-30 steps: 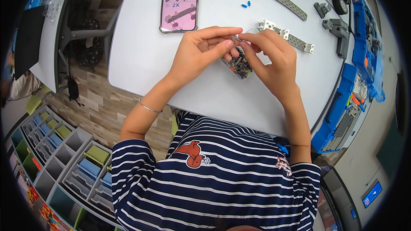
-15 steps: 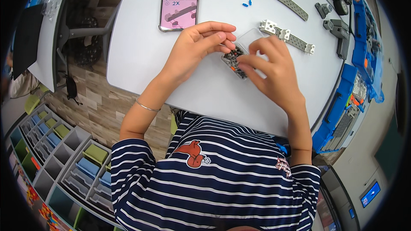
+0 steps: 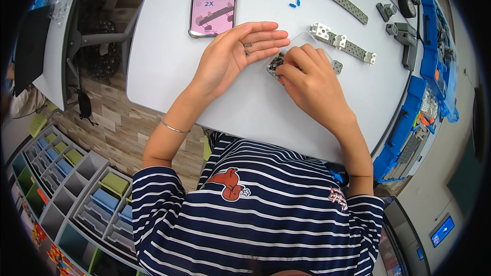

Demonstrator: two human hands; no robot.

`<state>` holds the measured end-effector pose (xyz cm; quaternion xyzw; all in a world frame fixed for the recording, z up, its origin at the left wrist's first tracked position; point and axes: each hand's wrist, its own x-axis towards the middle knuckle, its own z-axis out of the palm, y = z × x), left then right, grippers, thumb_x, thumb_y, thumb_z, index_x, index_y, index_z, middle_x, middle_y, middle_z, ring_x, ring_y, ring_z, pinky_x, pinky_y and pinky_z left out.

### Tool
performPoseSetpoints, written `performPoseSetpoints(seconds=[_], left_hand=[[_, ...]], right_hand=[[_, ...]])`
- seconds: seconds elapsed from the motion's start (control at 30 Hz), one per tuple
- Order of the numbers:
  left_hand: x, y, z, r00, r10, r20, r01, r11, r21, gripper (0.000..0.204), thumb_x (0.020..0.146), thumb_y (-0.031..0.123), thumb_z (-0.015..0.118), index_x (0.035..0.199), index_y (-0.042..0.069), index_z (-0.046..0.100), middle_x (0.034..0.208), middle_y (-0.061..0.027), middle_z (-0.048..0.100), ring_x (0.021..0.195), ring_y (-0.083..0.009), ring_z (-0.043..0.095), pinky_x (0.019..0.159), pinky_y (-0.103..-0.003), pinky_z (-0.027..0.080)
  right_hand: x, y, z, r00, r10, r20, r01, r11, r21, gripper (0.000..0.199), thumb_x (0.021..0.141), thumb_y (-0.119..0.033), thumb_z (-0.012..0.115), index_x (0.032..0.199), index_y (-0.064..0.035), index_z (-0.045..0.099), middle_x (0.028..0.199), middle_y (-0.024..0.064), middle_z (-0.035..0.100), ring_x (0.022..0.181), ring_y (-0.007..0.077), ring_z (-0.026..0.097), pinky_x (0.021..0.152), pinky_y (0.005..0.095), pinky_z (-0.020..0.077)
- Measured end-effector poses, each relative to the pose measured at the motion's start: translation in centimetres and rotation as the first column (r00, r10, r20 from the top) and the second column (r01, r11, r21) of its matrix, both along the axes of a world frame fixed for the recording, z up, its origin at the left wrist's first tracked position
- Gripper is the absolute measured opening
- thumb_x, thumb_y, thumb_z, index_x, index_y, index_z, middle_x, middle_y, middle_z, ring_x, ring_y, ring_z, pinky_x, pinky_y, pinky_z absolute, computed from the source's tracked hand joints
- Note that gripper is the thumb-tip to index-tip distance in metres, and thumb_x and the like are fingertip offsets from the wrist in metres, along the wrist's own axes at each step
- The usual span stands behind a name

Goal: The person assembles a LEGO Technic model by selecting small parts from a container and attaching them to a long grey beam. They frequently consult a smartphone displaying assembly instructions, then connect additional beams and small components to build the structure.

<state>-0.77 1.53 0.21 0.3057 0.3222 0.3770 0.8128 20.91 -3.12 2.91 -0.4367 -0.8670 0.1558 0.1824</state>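
The left hand point(image 3: 232, 56) is lying open and flat, palm up, on the white table point(image 3: 163, 66), while just to its right the right hand point(image 3: 312, 84) is pinching a small clear bag of dark parts point(image 3: 276, 64) near a grey beam point(image 3: 343, 44).

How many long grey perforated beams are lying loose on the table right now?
2: a bare curved beam near the far edge, and a beam with white brackets just beyond the right hand. Hands may hide more.

I sit in a classroom-like building workshop: my round white table point(image 3: 169, 61) holds grey perforated plastic beams point(image 3: 337, 0), with colourful cubby shelves point(image 3: 76, 194) lower left.
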Motion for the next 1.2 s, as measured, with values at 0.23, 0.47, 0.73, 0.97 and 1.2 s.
performPoseSetpoints(seconds=[0.23,0.47,0.73,0.97,1.2], left_hand=[[0.0,0.0,-0.2,1.0,-0.028,-0.006,0.028,1.0,0.004,0.058,0.117,0.031,0.032,0.148,-0.013,0.053,0.145,-0.0328,0.062,0.137,-0.0367,0.063,0.12,-0.045,0.05],[0.1,-0.2,-0.4,0.999,-0.037,-0.037,0.038,0.999,0.019,0.058,0.117,0.032,0.032,0.147,-0.013,0.054,0.143,-0.0329,0.063,0.136,-0.0354,0.064,0.119,-0.044,0.051],[-0.1,0.0,-0.3,0.999,-0.037,-0.025,0.038,0.999,0.029,0.057,0.117,0.032,0.032,0.147,-0.012,0.054,0.143,-0.0313,0.064,0.135,-0.0352,0.065,0.118,-0.044,0.051],[-0.2,0.1,-0.2,0.995,-0.098,0.0,0.097,0.994,0.039,0.058,0.117,0.033,0.033,0.147,-0.011,0.055,0.143,-0.0294,0.064,0.136,-0.0344,0.064,0.117,-0.044,0.052],[-0.1,-0.2,0.1,0.982,-0.147,0.119,0.152,0.988,-0.034,0.057,0.117,0.032,0.034,0.15,-0.012,0.051,0.145,-0.0278,0.062,0.141,-0.0349,0.06,0.12,-0.046,0.049]], right_hand=[[0.1,0.3,0.4,0.999,0.031,0.018,-0.03,0.998,-0.054,0.009,0.08,-0.006,0.075,0.088,-0.0019,0.075,0.104,0.0074,0.062,0.099,0.0241,0.058,0.085,0.0379,0.0479],[0.3,0.6,0.4,0.994,0.076,0.081,-0.073,0.996,-0.041,0.008,0.082,-0.009,0.074,0.087,-0.0033,0.077,0.099,0.0058,0.063,0.098,0.0231,0.058,0.085,0.0363,0.0477],[1.1,0.9,1.1,0.995,0.026,-0.092,-0.037,0.991,-0.128,0.018,0.082,-0.003,0.082,0.099,-0.007,0.077,0.094,0.0032,0.061,0.089,0.0228,0.059,0.078,0.0376,0.0495],[1.3,1.7,2.6,0.98,-0.05,-0.193,0.034,0.996,-0.087,0.019,0.083,-0.005,0.082,0.102,-0.0076,0.076,0.09,0.0041,0.063,0.086,0.0232,0.06,0.074,0.0382,0.05],[1.3,3.5,3.1,0.983,0.008,-0.185,0.006,0.997,0.071,0.027,0.081,-0.001,0.084,0.107,-0.008,0.08,0.086,0.0036,0.064,0.08,0.0204,0.059,0.069,0.0335,0.0469]])
